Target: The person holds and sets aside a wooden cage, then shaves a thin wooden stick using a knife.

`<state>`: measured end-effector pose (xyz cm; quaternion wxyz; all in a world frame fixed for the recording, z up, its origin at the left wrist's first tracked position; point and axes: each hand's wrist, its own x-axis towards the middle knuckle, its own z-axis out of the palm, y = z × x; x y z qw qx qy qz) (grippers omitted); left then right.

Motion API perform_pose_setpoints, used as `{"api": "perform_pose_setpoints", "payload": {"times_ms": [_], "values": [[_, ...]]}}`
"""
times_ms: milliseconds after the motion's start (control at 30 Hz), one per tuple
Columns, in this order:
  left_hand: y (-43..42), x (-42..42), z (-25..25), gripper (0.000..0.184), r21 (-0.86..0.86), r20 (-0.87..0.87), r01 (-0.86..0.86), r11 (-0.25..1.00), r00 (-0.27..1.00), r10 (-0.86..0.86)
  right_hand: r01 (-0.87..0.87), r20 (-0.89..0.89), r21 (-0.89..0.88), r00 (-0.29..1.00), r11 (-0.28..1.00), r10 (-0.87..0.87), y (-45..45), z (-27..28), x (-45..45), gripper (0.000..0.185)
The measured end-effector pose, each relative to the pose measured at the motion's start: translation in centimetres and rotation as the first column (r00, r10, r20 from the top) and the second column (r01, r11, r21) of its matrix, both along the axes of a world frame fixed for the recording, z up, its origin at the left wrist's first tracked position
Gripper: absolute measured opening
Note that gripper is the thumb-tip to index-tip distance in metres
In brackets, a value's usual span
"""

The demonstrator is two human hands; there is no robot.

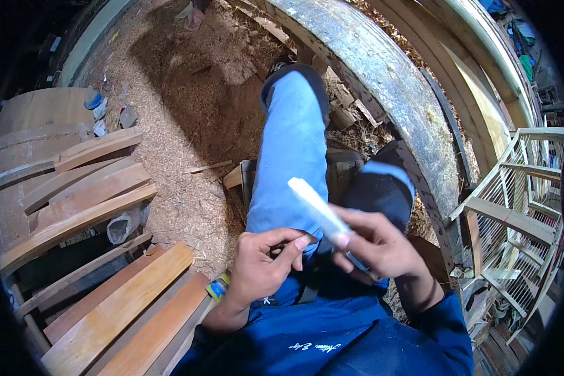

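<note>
My left hand is above my lap, thumb and forefinger pinched together. Whatever sits between those fingertips is too small to make out. Just to its right, my right hand is closed round a long, slim white object, blurred by motion, whose far end points up and left over my leg. Its exact kind does not show. Under the right fingers there is a glint of something bluish, mostly hidden. The two hands are close but apart.
Wooden boards lie at the lower left, with curved wood pieces beyond them. A blue and yellow tape measure-like item rests by my left wrist. On the right stand a large curved beam and a slatted wooden frame. Sawdust covers the ground.
</note>
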<state>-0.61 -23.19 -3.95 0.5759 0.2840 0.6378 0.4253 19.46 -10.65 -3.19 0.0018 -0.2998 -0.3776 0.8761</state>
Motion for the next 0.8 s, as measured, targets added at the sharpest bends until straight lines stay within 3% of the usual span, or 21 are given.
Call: {"api": "perform_pose_setpoints", "payload": {"times_ms": [133, 200, 433, 533, 600, 733, 800], "values": [[-0.1, 0.0, -0.4, 0.016, -0.018, 0.005, 0.031, 0.999, 1.0, -0.031, -0.061, -0.038, -0.001, 0.997, 0.998, 0.061, -1.0, -0.2, -1.3, 0.055], [-0.1, 0.0, -0.4, 0.017, -0.028, -0.021, 0.039, 0.999, 0.999, -0.04, -0.065, -0.037, -0.081, 0.997, 0.995, 0.062, -1.1, -0.5, -1.4, 0.049], [-0.3, 0.4, -0.6, 0.014, 0.019, -0.049, 0.02, 1.0, 0.999, -0.019, -0.036, -0.018, -0.05, 0.999, 0.998, 0.035, -0.9, -0.2, -1.2, 0.035], [-0.3, 0.5, -0.2, 0.014, 0.026, -0.096, 0.008, 1.0, 0.995, -0.006, 0.066, 0.139, 0.075, 0.987, 0.995, -0.076, -0.5, -0.7, -0.3, 0.035], [-0.1, 0.5, -0.1, 0.016, 0.041, -0.122, -0.006, 0.999, 0.992, 0.011, 0.196, 0.105, 0.053, 0.974, 0.979, -0.201, 0.5, -0.3, 0.3, 0.035], [0.4, 1.0, -0.2, 0.014, 0.051, -0.122, -0.025, 0.998, 0.992, 0.031, -0.006, 0.004, -0.013, 1.0, 1.0, 0.007, -0.5, 0.1, -0.1, 0.052], [0.5, 1.1, -0.4, 0.013, 0.061, -0.075, -0.051, 0.997, 0.996, 0.056, 0.002, -0.051, 0.015, 0.999, 1.0, -0.002, -0.9, 0.3, -0.9, 0.052]]}}
